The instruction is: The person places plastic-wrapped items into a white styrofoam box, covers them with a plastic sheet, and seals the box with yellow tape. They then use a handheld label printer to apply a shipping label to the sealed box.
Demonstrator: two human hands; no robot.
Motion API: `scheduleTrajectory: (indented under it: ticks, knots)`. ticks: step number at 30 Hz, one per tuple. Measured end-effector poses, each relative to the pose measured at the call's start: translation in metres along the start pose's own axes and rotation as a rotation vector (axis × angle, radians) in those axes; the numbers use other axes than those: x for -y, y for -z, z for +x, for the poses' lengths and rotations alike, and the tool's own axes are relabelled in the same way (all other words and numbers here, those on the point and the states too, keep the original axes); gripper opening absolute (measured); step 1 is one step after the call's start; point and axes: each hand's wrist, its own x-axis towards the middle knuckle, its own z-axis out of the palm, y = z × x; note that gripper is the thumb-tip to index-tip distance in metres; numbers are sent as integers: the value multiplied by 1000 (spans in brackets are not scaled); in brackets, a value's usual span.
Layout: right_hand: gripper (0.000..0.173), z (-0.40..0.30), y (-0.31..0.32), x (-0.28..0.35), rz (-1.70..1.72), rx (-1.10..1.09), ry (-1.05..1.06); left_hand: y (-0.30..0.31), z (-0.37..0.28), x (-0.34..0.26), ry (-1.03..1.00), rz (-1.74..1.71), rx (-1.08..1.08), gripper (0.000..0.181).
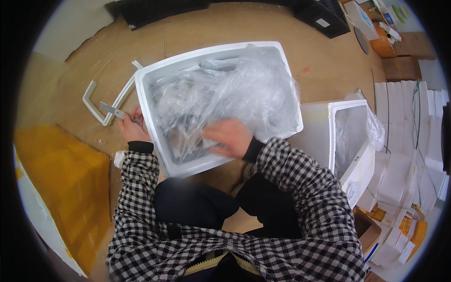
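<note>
In front of my knees stands a white foam box point(155, 151), its top uncovered. Clear plastic film point(260, 91) bunches inside it and spills over the right rim. Wrapped contents show dimly under the film; I cannot tell what they are. Beside the box's left wall, my left hand point(133, 127) is shut on a knife point(113, 110), blade pointing left and away from me. My right hand point(230, 138), blurred by motion, reaches over the near rim onto the film, thumb and fingers apart.
White foam strips point(118, 105) in a U shape lie left of the box on the brown floor point(197, 31). A yellow-taped box point(67, 194) stands at left. Another foam box point(331, 130) is at right, before stacked white foam pieces point(398, 112). Black crates point(320, 17) line the back.
</note>
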Motion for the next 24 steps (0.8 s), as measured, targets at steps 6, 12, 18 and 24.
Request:
scheduleTrajectory:
  ticks: [6, 12, 18, 24]
  knots:
    - [48, 79, -23, -55, -421, 19, 173, -1, -30, -16, -9, 75, 35, 17]
    - [45, 102, -21, -86, -308, -67, -215, -15, -40, 0, -63, 103, 121, 21]
    - [50, 22, 62, -78, -656, -559, -555, -9, -37, 1, -208, 247, 89, 24]
    - [41, -33, 40, -204, 465, -706, -1009, -16, -36, 18, -219, 203, 144, 23]
